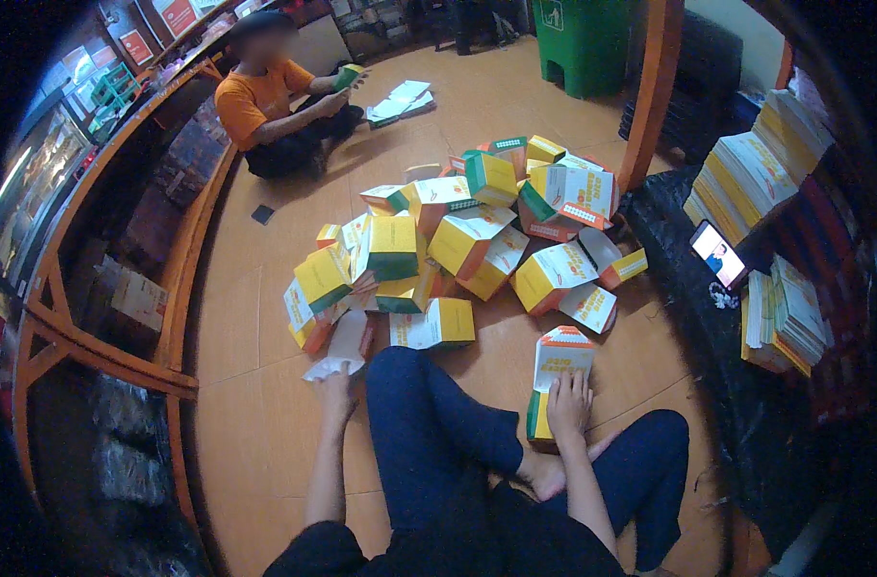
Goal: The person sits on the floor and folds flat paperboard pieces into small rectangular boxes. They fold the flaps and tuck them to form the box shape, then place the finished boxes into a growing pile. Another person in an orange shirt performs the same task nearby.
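My right hand (pixel 569 406) lies with fingers stretched over a yellow, white and green carton (pixel 563 356) on the floor, whose orange-edged flap stands away from me. My left hand (pixel 336 392) reaches to the pale, wavy-edged end of an open carton (pixel 347 343) at the near left of the pile; its fingers are hidden there. Beyond my knees rises a loose heap of folded cartons (pixel 429 240) in yellow, white, green and orange. One carton (pixel 433 324) lies on its side just past my left knee.
Across the floor a person in an orange shirt (pixel 255 106) sits holding a small carton (pixel 349 75), beside flat white sheets (pixel 400 101). Stacks of flat cardboard (pixel 746 183) and a lit phone (pixel 717 255) are at right. A green bin (pixel 583 48) stands behind; wooden shelving (pixel 111 356) lines the left.
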`<state>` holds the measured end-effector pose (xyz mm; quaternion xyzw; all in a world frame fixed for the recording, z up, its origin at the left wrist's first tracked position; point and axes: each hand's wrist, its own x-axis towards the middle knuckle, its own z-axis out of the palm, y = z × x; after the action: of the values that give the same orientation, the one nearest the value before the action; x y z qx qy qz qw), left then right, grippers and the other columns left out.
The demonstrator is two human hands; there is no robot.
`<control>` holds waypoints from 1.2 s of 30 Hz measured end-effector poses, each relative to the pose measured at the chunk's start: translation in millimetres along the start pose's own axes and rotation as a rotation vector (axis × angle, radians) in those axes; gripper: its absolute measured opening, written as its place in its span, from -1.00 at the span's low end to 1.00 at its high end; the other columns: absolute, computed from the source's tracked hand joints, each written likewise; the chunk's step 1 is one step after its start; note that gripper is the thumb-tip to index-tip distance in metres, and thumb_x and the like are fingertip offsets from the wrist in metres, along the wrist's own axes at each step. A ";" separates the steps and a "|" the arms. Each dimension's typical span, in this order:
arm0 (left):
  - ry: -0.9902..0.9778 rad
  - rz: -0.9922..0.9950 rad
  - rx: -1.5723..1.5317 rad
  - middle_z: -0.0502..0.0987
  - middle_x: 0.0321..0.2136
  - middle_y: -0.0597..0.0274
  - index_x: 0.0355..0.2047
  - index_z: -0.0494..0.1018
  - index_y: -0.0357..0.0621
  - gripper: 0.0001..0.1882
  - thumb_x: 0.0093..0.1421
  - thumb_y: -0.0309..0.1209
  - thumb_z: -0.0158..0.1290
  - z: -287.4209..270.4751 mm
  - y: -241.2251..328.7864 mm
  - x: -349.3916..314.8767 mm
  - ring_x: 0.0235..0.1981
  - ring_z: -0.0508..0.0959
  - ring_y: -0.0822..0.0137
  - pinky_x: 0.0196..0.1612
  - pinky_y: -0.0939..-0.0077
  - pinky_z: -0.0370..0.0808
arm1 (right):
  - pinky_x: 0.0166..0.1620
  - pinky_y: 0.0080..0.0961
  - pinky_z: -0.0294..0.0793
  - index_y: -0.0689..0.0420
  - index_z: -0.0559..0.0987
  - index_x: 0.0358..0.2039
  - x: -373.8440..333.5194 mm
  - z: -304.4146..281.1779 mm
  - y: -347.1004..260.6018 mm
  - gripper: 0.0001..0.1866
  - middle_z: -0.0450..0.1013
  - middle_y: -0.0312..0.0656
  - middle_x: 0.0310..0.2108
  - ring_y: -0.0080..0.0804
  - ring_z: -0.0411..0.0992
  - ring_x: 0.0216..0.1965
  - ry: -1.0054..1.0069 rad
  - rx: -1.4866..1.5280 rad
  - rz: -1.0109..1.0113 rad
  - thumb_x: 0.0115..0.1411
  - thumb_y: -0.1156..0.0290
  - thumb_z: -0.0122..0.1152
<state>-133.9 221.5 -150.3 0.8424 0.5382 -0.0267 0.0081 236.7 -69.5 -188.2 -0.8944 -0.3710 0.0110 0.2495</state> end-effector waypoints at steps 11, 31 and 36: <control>0.061 -0.154 -1.497 0.48 0.07 0.07 0.23 0.31 -0.28 -0.30 0.03 -0.50 0.19 -173.0 -25.3 -85.9 0.10 0.51 0.15 0.19 0.20 0.43 | 0.33 -0.16 0.20 0.14 0.35 0.17 -4.8 -49.3 8.8 -0.33 0.29 0.03 0.12 0.05 0.26 0.20 -0.245 0.649 -0.055 0.00 0.45 0.35; -0.557 0.176 -1.498 0.40 0.11 0.03 0.28 0.19 -0.19 -0.25 0.13 -0.42 0.28 -30.8 282.3 -119.9 0.11 0.48 0.19 0.21 0.29 0.41 | 0.36 -0.30 0.14 0.30 0.17 0.35 -12.8 -24.0 68.2 -0.38 0.26 -0.07 0.30 -0.27 0.24 0.29 -0.287 1.824 0.400 0.39 0.23 -0.13; -0.615 0.198 -1.558 0.29 0.21 -0.02 0.38 -0.01 -0.08 -0.14 0.20 -0.34 0.25 -32.2 288.3 -118.8 0.16 0.43 0.19 0.22 0.24 0.39 | 0.36 -0.35 0.09 0.23 0.15 0.34 -4.3 -45.0 38.1 -0.15 0.27 -0.14 0.24 -0.32 0.20 0.30 -0.439 1.416 0.099 0.14 0.33 0.41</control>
<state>79.0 -6.0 -116.2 0.5945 0.3000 0.1250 0.7355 267.9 -114.9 -166.9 -0.5122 -0.2759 0.4372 0.6858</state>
